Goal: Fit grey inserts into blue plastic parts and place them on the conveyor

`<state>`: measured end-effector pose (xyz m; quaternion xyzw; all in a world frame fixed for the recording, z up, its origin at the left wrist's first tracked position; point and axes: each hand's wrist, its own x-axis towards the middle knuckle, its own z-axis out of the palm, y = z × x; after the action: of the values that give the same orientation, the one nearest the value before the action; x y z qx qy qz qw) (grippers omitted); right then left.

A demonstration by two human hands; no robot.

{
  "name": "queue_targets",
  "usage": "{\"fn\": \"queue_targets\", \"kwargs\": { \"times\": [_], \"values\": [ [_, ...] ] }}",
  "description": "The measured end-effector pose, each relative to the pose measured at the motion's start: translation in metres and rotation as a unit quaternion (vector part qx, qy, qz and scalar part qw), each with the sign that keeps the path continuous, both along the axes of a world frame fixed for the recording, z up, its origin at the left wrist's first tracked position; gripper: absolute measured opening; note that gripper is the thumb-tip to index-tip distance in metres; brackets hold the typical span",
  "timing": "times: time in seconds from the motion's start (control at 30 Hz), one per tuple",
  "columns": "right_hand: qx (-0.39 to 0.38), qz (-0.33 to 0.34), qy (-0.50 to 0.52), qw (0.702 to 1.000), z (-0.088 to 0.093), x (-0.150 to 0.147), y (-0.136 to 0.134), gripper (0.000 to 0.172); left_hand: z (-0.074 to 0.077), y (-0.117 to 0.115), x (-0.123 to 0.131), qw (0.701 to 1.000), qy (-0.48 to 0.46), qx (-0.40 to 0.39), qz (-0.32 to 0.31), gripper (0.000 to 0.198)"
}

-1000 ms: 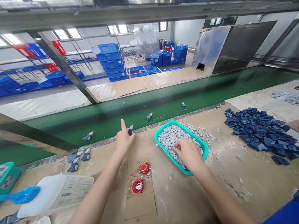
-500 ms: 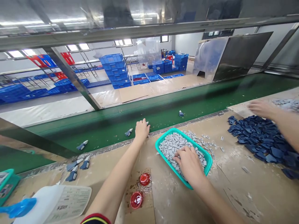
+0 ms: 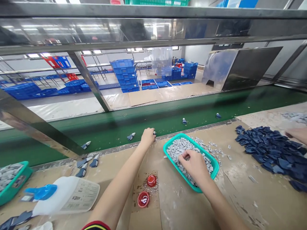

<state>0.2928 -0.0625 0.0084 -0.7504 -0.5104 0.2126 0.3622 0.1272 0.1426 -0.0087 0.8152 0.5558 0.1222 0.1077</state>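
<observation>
My left hand (image 3: 148, 137) reaches over the near edge of the green conveyor belt (image 3: 115, 127), its fingers curled. A small navy and whitish plastic part (image 3: 154, 133) shows at its fingertips, mostly hidden. Left of it on the belt lies a navy part with a light tip (image 3: 131, 136). My right hand (image 3: 194, 164) is above a turquoise basket (image 3: 174, 168), thumb and forefinger pinched together; what is between them is too small to make out. Small grey plastic pieces (image 3: 178, 145) fill the basket, and more lie scattered beside it.
Two red dishes, one (image 3: 151, 180) behind the other (image 3: 143, 199), stand on cardboard. A white jug (image 3: 69, 195) with a blue cap lies at left near another turquoise basket (image 3: 16, 185). Navy parts (image 3: 273, 145) heap at right, beside another person's hand (image 3: 297, 133). A metal post (image 3: 90, 83) rises behind the belt.
The view has tilted upward. My right hand's fingers have drawn into a pinch. Another navy part has appeared on the belt at right, and the other person's hand has moved right.
</observation>
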Motion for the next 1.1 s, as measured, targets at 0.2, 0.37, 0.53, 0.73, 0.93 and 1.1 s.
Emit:
{"fn": "queue_targets", "kwargs": {
  "times": [0.2,0.37,0.53,0.73,0.93,1.1],
  "values": [
    [0.095,0.020,0.271,0.958,-0.001,0.010,-0.005,0.014,0.015,-0.018,-0.007,0.992,-0.121,-0.036,0.025,0.031],
    [0.105,0.077,0.386,0.913,0.009,0.006,-0.012,0.029,0.041,-0.098,-0.043,0.957,-0.270,-0.102,-0.008,0.033],
    [0.064,0.141,0.440,0.885,0.011,-0.011,-0.017,0.021,0.044,-0.183,-0.091,0.707,-0.613,-0.343,0.079,0.041],
    [0.047,0.183,0.419,0.888,0.000,-0.039,-0.021,0.018,0.029,-0.239,-0.122,0.551,-0.730,-0.342,0.216,0.031],
    [-0.035,0.184,0.398,0.898,-0.011,-0.066,-0.026,0.023,0.025,-0.262,-0.131,0.573,-0.719,-0.297,0.258,0.033],
    [-0.063,0.155,0.364,0.916,-0.025,-0.078,-0.027,0.026,0.018,-0.270,-0.133,0.595,-0.708,-0.283,0.253,0.038]
  ]
}}
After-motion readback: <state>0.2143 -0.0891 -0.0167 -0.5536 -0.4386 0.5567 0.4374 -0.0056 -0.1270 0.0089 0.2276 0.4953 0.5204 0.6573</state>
